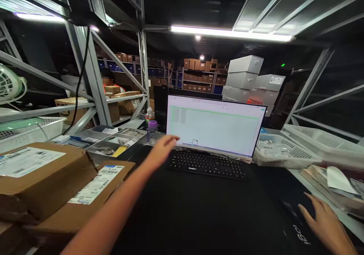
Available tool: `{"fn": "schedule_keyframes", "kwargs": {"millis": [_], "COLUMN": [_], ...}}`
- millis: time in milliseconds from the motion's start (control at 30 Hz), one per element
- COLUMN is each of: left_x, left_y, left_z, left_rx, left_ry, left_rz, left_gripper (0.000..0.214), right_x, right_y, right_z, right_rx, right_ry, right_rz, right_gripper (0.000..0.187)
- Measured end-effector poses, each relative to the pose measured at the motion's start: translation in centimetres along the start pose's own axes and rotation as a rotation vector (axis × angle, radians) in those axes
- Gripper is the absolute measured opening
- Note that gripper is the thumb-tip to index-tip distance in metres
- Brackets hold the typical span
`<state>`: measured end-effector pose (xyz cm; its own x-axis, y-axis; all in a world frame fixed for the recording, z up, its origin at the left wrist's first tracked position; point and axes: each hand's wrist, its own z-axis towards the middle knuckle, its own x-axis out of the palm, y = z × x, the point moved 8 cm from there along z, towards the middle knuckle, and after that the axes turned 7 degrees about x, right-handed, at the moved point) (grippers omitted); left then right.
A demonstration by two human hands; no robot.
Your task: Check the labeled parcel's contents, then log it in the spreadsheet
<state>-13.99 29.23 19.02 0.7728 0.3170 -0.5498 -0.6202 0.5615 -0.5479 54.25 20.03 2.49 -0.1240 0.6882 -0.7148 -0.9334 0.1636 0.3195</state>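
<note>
My left hand (pixel 162 152) reaches over the left end of a black keyboard (pixel 207 164), in front of the monitor's lower left corner. Its fingers point right, loosely bent, and nothing shows in them. The monitor (pixel 216 128) is lit with a mostly blank spreadsheet. At the lower right, my right hand (pixel 324 219) rests low over the black desk mat (pixel 204 209), beside white "logi" lettering. Thumb and fingers are apart there. The dark area between them is too dim to tell whether a mouse lies under the palm.
Labelled cardboard boxes (pixel 54 183) stand at the left. Behind them is a grey divided tray (pixel 98 147) with small items. A purple-capped bottle (pixel 152 128) stands beside the monitor. White baskets (pixel 284 154) and a pile of packets (pixel 338 186) are at the right. A person (pixel 109 80) is behind the rack.
</note>
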Motion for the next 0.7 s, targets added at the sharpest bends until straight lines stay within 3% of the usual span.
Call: {"fn": "schedule_keyframes", "kwargs": {"millis": [67,133,233,433,700], "left_x": [4.8,8.8,12.6,15.0,16.4], "left_y": [0.5,1.6,3.3,5.4,4.9], "left_z": [-1.4,-2.9,-4.1,-3.8,-5.7], "left_rx": [0.032,0.030,0.024,-0.086,-0.107], "left_ry": [0.075,0.103,0.148,0.216,0.332], "left_rz": [0.104,0.196,0.327,0.530,0.700], "left_gripper": [0.036,0.034,0.040,0.050,0.053], "right_x": [2.6,3.8,3.9,4.4,4.6], "right_y": [-2.5,-3.4,-3.0,-0.6,0.1], "right_z": [-0.7,-1.3,-1.8,-2.5,-3.3], "right_rx": [0.046,0.073,0.114,-0.001,-0.056], "right_ry": [0.026,0.079,0.134,0.211,0.209], "right_rz": [0.034,0.097,0.218,0.220,0.143], "right_gripper": [0.075,0.074,0.068,0.065,0.059]}}
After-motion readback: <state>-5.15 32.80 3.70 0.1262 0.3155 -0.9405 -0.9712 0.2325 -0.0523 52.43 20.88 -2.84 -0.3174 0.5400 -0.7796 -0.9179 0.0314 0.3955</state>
